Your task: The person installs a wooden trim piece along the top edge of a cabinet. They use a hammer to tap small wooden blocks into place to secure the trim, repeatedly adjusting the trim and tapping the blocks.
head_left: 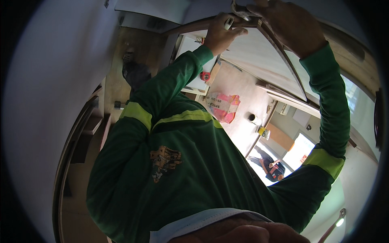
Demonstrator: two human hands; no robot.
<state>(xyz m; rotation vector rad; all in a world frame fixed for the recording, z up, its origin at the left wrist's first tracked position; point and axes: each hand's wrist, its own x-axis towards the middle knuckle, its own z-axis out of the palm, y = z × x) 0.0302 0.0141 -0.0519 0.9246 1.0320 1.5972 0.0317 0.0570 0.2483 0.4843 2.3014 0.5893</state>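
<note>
Right hand [291, 30] gripping hammer [243, 14] at corner of wooden frame [282, 58]; left hand [223, 35] curled beside it, grip around small pale object [229, 23]. Pieces meet; hammering looks unfinished, remainder unclear.

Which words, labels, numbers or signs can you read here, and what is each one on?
Pink-and-white bag: large dark lettering and digits; I won't copy printed wording.
Yellow-and-white tub: any label is too small to read.
Brown emblem on the green top: any writing is too blurred to read.
Distant person's dark shirt: red marking, too small to read.
</note>
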